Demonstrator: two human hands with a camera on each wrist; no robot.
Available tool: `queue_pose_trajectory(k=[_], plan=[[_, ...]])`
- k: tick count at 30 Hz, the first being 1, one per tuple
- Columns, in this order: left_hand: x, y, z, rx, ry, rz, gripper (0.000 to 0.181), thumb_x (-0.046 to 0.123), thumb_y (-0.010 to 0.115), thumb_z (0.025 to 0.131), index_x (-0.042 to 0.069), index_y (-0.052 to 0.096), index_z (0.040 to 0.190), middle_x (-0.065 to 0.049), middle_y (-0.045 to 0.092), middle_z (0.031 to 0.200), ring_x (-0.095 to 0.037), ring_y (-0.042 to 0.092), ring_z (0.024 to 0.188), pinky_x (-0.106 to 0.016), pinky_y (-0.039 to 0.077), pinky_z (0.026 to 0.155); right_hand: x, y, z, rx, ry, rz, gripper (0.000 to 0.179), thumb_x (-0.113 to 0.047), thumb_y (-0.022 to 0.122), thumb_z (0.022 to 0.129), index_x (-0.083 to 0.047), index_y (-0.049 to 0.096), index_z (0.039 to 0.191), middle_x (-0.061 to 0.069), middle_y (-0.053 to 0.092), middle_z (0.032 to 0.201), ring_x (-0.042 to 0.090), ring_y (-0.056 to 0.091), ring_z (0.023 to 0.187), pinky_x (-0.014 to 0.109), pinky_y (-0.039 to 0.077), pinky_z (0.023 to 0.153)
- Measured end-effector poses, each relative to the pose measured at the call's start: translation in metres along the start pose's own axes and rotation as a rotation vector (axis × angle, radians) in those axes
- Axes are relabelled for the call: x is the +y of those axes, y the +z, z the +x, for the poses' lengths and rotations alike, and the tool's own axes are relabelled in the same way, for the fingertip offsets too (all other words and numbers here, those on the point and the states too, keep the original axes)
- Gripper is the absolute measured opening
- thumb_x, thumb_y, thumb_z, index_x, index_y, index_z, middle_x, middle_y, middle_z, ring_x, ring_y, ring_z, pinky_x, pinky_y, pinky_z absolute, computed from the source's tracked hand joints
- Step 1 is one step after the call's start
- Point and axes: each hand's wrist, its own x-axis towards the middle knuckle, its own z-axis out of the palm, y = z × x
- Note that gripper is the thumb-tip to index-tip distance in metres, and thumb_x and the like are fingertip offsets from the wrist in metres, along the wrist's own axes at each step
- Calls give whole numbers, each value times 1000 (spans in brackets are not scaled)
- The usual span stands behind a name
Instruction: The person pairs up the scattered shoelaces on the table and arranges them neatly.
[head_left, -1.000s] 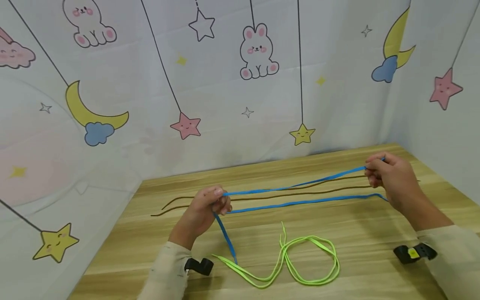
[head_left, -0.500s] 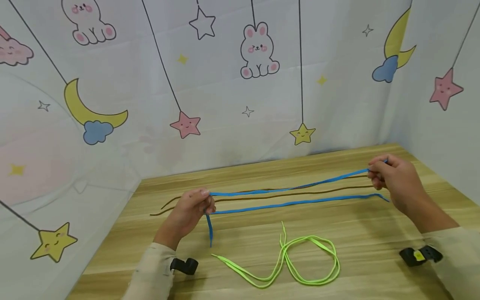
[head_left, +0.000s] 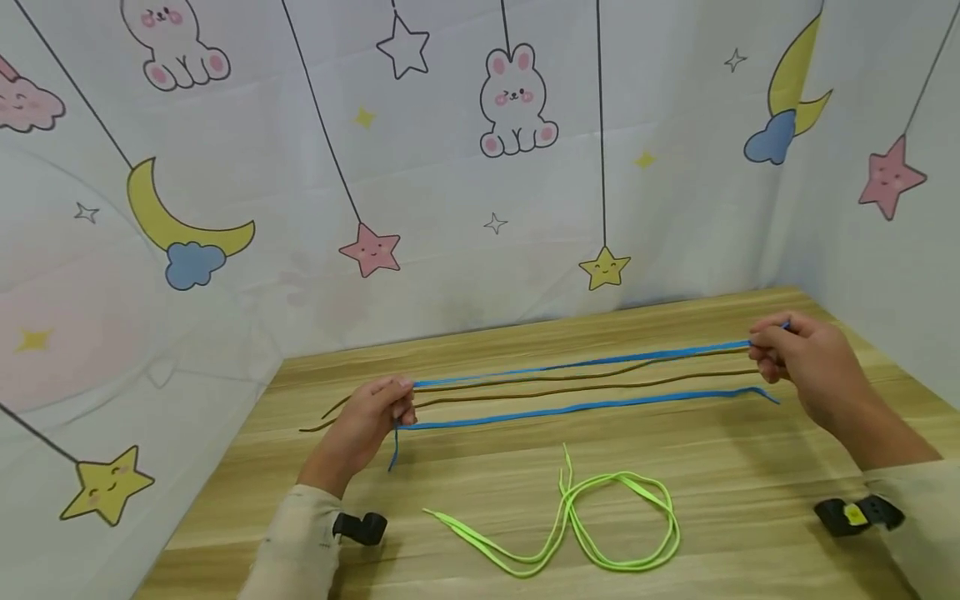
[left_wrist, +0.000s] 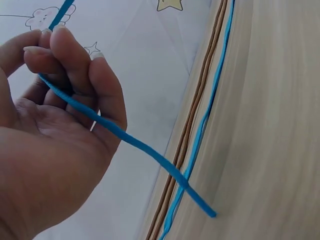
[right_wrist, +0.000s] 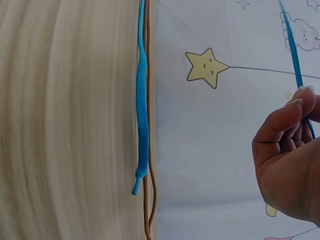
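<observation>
Stretched nearly straight above the table is a blue shoelace (head_left: pixel 585 362). My left hand (head_left: pixel 372 417) pinches it near one end, and a short tail hangs below the fingers, seen also in the left wrist view crossing the palm (left_wrist: pixel 107 125). At the other end my right hand (head_left: pixel 806 362) pinches the lace between thumb and fingers, with its tip poking out behind. A second blue shoelace (head_left: pixel 570 409) lies on the table just in front, its tip bent at the right. Two brown laces (head_left: pixel 525 396) run alongside, partly hidden by the left hand.
A bright green shoelace (head_left: pixel 637 564), looped and doubled, lies nearer the front of the wooden table (head_left: pixel 247 533). A white printed cloth (head_left: pixel 450 183) hangs along the back and sides, close behind the table's far edge.
Both hands have moved apart, the left one leftward and the right one slightly right. The held lace is now straighter, and its left tail has become shorter and lifted away from the green shoelace.
</observation>
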Motion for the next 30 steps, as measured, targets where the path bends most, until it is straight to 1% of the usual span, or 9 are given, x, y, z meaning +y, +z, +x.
queue_pose_trajectory(k=[4,9,11,13,16,20,25,28,30], plan=[[-2,-4,-1,23,-57,41,35,34,50,107,3,56,93,-4,43,74,-28,54,78,-48,48,87,0,-3,0,-11,14,-30,13,-12,56,103,-4,64,97,3,65,78,15,56,61,25,48,54],[-1,-9,-3,35,-115,91,35,37,52,106,4,58,95,-4,46,76,-27,55,79,-52,46,90,3,-7,1,-44,33,-208,18,-17,52,106,-4,63,101,1,66,80,16,57,63,27,50,56],[-1,-11,-4,45,-135,102,35,37,52,106,4,58,96,-5,47,77,-26,55,79,-53,46,90,6,-9,2,-57,36,-287,22,-19,50,107,0,61,104,1,66,81,16,58,63,28,50,57],[-1,-12,-6,54,-149,117,34,36,53,106,4,59,96,-5,47,78,-26,55,80,-53,46,91,9,-11,2,-74,41,-331,27,-20,49,107,6,57,107,2,66,81,17,58,64,29,50,57],[-3,-14,-8,70,-163,158,33,35,56,105,4,59,92,-6,49,78,-28,58,82,-48,49,89,12,-15,2,-95,53,-363,33,-21,48,108,12,53,111,3,67,82,18,58,64,30,50,58],[-6,-17,-10,76,-179,213,33,33,59,103,2,59,90,-6,51,77,-33,62,85,-41,52,87,16,-20,1,-116,61,-378,32,-21,49,107,11,53,111,5,67,82,19,57,63,32,50,57],[-11,-23,-14,80,-191,253,34,31,61,102,-1,58,90,-7,50,78,-36,60,86,-44,53,86,21,-25,2,-162,67,-385,21,-16,51,107,3,61,107,4,69,83,18,61,65,30,52,57],[-13,-28,-17,93,-203,276,36,33,63,101,1,56,87,-8,50,78,-36,58,82,-45,53,84,22,-23,5,-202,75,-435,24,-15,50,107,5,60,112,2,71,86,17,63,68,30,54,59],[-14,-31,-20,98,-218,293,37,35,64,100,1,56,87,-8,48,78,-33,55,78,-44,52,82,23,-21,6,-235,80,-480,29,-16,49,108,10,57,118,5,72,89,17,63,70,31,55,61]])
